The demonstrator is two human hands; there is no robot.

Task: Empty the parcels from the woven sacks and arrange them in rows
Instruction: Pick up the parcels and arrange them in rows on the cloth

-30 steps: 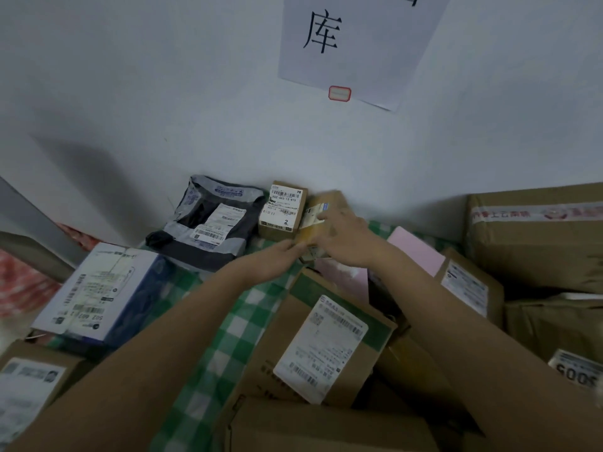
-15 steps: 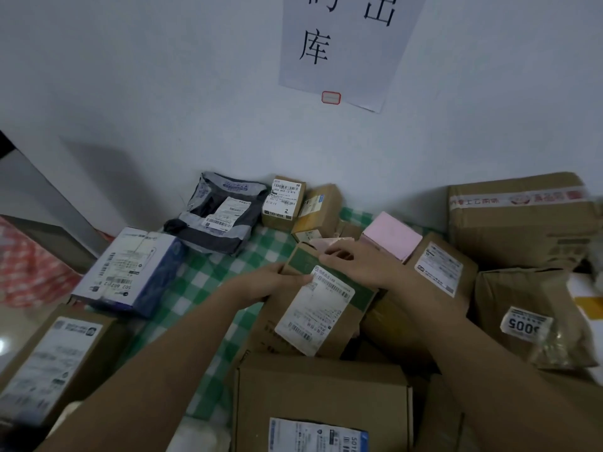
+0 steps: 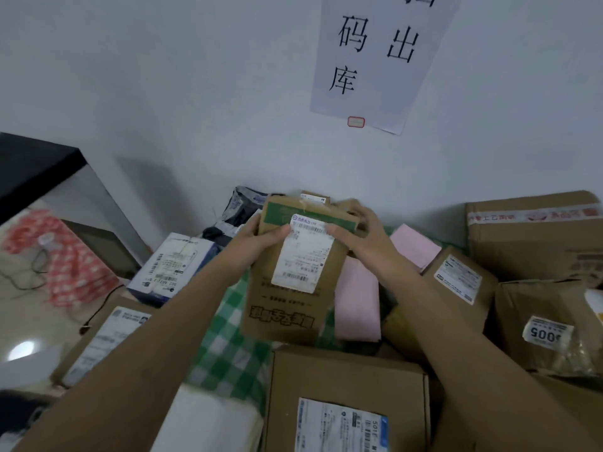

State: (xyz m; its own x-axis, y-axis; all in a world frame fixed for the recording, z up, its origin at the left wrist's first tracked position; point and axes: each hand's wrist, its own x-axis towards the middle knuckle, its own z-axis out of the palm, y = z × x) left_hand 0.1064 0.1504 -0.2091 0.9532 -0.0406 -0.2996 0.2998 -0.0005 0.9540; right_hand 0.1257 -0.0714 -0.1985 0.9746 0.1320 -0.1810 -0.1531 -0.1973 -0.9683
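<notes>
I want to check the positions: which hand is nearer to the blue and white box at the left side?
Left. The left hand grips the held parcel's edge toward the blue and white box; the right hand grips the far edge.

I see a pale wall (image 3: 195,93) bearing a paper sign (image 3: 375,60); a black tabletop (image 3: 29,161) left; glossy floor (image 3: 26,321) reflecting light.

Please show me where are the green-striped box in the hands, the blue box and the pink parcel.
green-striped box (image 3: 293,308), head view, lower brown face.
blue box (image 3: 173,265), head view, white labelled top.
pink parcel (image 3: 357,298), head view, middle.
</notes>
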